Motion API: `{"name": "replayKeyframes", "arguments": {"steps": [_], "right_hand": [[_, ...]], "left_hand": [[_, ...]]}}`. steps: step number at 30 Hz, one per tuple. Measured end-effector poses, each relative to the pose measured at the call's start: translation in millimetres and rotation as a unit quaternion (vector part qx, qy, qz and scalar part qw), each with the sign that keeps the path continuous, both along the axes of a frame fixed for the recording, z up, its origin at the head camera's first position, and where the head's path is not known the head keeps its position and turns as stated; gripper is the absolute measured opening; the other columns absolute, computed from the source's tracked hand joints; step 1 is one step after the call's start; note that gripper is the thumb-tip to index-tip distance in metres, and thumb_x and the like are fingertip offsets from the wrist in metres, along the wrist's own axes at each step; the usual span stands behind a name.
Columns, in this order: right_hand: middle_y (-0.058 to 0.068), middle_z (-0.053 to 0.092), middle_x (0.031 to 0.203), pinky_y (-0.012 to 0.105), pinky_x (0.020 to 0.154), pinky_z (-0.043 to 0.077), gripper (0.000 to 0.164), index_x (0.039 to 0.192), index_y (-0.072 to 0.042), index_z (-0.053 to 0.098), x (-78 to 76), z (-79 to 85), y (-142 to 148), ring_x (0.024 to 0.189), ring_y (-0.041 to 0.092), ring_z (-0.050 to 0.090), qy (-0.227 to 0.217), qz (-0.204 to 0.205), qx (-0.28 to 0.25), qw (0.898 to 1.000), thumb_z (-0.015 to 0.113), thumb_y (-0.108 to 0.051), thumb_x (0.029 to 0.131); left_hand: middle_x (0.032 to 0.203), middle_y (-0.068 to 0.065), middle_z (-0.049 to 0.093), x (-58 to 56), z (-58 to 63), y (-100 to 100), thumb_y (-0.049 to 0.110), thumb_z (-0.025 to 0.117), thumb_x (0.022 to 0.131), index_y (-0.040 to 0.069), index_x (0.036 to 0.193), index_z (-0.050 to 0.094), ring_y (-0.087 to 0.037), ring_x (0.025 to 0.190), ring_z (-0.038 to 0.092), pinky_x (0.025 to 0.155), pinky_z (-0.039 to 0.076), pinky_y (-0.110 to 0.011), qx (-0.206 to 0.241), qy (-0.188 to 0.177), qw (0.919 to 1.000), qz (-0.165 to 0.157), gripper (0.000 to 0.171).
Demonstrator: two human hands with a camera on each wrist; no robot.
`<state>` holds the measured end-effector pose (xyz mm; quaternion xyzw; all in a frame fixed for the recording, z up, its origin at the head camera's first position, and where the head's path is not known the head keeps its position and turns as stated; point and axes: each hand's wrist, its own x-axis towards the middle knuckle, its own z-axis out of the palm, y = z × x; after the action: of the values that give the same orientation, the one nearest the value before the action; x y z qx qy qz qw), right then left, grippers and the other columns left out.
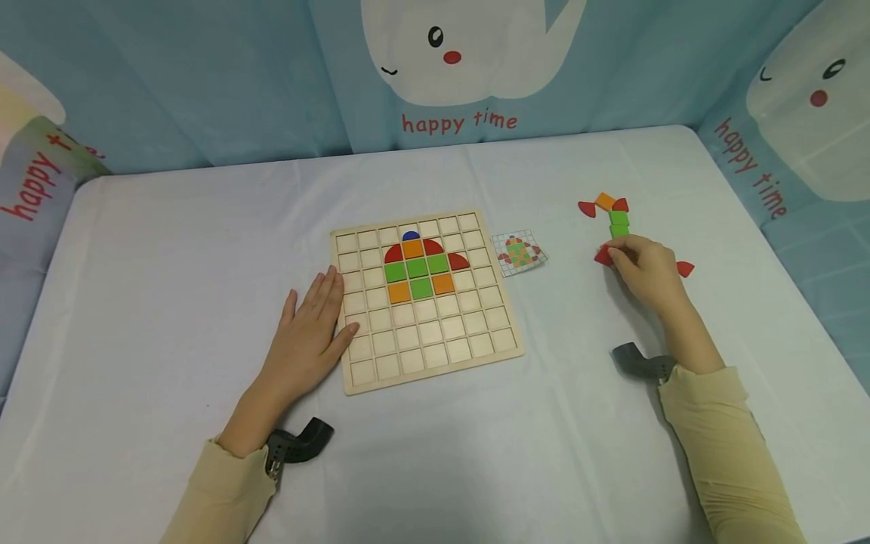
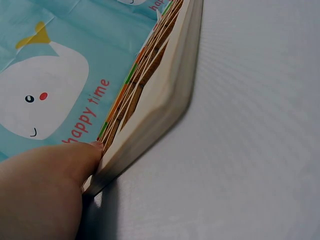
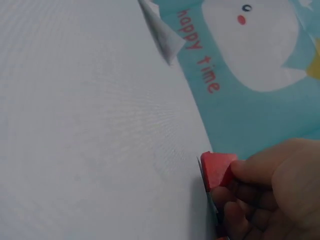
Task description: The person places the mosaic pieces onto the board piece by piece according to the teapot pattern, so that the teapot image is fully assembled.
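Note:
My left hand lies flat along the left edge of a wooden grid board, fingers straight; the left wrist view shows its thumb at the board's rim. Green squares, orange squares, red quarter-circles and a blue half-round piece fill cells in the upper part of the board. To the right, my right hand pinches a red quarter-circle tile between thumb and fingers, close over the white tabletop.
A small pattern card lies against the board's right side, one corner curling up. Beyond the right hand are loose green squares, an orange square and red tiles. Another red tile shows right of the hand. A printed curtain borders the table.

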<state>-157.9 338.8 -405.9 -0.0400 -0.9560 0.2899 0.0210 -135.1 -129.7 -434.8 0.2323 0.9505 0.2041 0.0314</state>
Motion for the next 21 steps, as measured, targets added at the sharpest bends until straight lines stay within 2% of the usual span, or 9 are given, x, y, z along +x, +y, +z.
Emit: {"name": "replayKeyframes", "arguments": {"steps": [3,7,12,15,21], "right_hand": [[0.023,0.062,0.095,0.016,0.064,0.037,0.028,0.112,0.006,0.062,0.0,-0.3,2.2,0.084,0.028,0.049,-0.008,-0.006,-0.017,1.0,0.051,-0.015,0.098],[0.016,0.06,0.086,0.016,0.058,0.038,0.028,0.11,0.003,0.065,0.1,0.6,4.7,0.077,0.02,0.047,-0.02,-0.017,-0.05,0.998,0.055,-0.019,0.097],[-0.007,0.061,0.08,0.017,0.056,0.043,0.034,0.112,0.006,0.065,-0.4,2.8,6.9,0.069,0.008,0.05,-0.041,-0.022,-0.111,0.993,0.059,-0.023,0.095],[-0.018,0.061,0.082,0.016,0.058,0.044,0.035,0.115,0.007,0.063,-0.2,3.3,8.0,0.071,0.004,0.052,-0.053,-0.021,-0.139,0.989,0.059,-0.021,0.094],[-0.019,0.063,0.084,0.016,0.06,0.045,0.035,0.116,0.008,0.061,1.5,4.0,9.3,0.072,0.004,0.056,-0.058,-0.032,-0.183,0.981,0.062,-0.019,0.093]], "left_hand": [[0.156,-0.017,0.009,-0.2,0.0,0.1,0.035,0.044,0.099,-0.004,0.149,0.013,-0.031,0.143,0.007,0.11,0.0,-0.055,0.001,0.001,1.0,0.0,0.071],[0.156,-0.018,0.01,-0.5,-0.6,0.1,0.034,0.045,0.099,-0.004,0.149,0.013,-0.032,0.143,0.008,0.11,0.001,-0.056,-0.001,0.004,1.0,0.0,0.071],[0.156,-0.018,0.01,-0.7,-1.6,-0.4,0.034,0.046,0.098,-0.004,0.149,0.013,-0.032,0.143,0.009,0.11,0.002,-0.057,-0.001,0.007,1.0,0.0,0.071],[0.156,-0.017,0.01,-0.7,-1.9,-0.8,0.034,0.046,0.099,-0.004,0.149,0.013,-0.032,0.143,0.008,0.11,0.001,-0.056,0.001,0.007,1.0,0.0,0.071],[0.156,-0.017,0.009,-0.6,-2.1,-0.7,0.035,0.044,0.099,-0.003,0.149,0.012,-0.031,0.143,0.008,0.11,0.0,-0.056,0.003,0.006,1.0,0.0,0.071]]}}
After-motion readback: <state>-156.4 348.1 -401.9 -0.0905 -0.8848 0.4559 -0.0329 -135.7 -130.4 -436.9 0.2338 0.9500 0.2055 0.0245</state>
